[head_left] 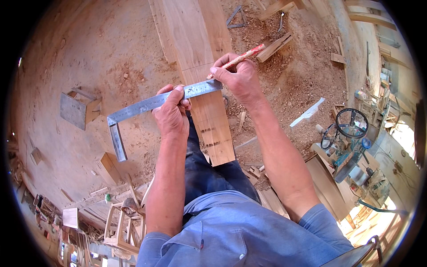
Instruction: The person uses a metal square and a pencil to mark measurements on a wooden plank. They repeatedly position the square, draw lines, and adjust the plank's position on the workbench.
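A long wooden board (pixel 213 122) stretches away in front of me, with a thin line across it and several dark marks near its close end. Across it lies a metal try square (pixel 142 106), its short leg hanging out past the board's left side. My left hand (pixel 172 109) is closed around the square's blade at the board's left edge. In my right hand (pixel 240 78) a red and pale pencil (pixel 242 57) is pinched, its lower end close to the blade by the board's right edge. Whether the pencil point touches the wood is too small to tell.
Sawdust covers the floor around the board. A small wooden stool (pixel 80 109) stands at left, a wood block (pixel 274 47) at upper right. A machine with a handwheel (pixel 352 123) is on the right; a wooden frame (pixel 122 229) stands at lower left.
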A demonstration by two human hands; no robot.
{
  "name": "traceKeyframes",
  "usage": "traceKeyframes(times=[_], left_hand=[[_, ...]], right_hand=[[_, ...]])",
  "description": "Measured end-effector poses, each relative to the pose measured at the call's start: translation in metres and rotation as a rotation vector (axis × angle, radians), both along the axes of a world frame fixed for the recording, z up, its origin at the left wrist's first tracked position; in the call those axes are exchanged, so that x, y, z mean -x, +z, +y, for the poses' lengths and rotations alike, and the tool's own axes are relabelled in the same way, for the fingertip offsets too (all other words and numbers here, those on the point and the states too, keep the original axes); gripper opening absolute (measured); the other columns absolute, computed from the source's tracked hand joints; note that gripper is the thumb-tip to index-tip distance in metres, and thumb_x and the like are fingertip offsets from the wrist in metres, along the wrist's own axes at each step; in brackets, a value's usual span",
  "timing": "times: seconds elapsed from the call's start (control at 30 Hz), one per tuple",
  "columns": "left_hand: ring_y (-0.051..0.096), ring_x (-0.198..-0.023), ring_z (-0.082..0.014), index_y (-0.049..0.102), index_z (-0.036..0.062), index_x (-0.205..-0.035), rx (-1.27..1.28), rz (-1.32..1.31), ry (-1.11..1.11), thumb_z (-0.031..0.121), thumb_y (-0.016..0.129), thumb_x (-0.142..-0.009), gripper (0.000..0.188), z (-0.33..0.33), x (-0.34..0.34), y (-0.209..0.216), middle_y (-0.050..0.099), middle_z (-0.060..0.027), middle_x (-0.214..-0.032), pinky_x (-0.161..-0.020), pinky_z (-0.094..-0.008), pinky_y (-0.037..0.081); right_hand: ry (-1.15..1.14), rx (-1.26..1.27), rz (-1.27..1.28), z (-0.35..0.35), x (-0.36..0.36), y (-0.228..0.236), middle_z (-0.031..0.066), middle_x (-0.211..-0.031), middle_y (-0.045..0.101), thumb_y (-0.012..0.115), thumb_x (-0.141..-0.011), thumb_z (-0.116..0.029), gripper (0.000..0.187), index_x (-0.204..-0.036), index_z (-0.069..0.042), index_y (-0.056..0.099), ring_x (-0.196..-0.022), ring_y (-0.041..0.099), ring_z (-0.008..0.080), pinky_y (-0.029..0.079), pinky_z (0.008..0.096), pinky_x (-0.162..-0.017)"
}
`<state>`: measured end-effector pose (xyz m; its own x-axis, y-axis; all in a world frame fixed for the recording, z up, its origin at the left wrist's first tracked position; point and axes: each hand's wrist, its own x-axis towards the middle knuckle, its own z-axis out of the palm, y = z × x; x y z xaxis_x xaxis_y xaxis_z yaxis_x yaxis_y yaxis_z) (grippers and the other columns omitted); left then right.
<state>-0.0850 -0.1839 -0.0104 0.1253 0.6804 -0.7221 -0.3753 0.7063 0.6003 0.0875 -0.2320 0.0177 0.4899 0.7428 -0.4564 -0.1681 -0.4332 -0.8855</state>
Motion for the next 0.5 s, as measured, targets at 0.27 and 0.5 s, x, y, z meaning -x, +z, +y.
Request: traceKeyframes(times=[0.27, 0.5], left_hand=[[0.061, -0.056, -0.0166, 0.05, -0.0035, -0.113, 0.002, -0.002, 0.007, -0.001, 0.069, -0.083, 0.035, -0.0003, -0.0004, 0.0, 0.066, -0.016, -0.086, -0.049, -0.0281, 0.05], [0.061, -0.056, -0.0169, 0.05, -0.0037, -0.112, -0.007, -0.002, 0.012, -0.002, 0.069, -0.083, 0.035, -0.0003, -0.0002, -0.0015, 0.066, -0.0163, -0.086, -0.049, -0.0283, 0.051]], right_hand=[[-0.008, -0.009, 0.022, -0.0013, 0.0003, -0.001, 0.0052, -0.075, 0.067, 0.069, -0.082, -0.01, 0.009, -0.082, -0.002, 0.065, -0.07, 0.062, 0.0103, 0.051, 0.0269, -0.065], [-0.007, -0.011, -0.002, -0.0015, 0.001, -0.0008, 0.0049, -0.075, 0.067, 0.069, -0.081, -0.01, 0.009, -0.081, -0.002, 0.065, -0.07, 0.063, 0.0099, 0.051, 0.0264, -0.065]])
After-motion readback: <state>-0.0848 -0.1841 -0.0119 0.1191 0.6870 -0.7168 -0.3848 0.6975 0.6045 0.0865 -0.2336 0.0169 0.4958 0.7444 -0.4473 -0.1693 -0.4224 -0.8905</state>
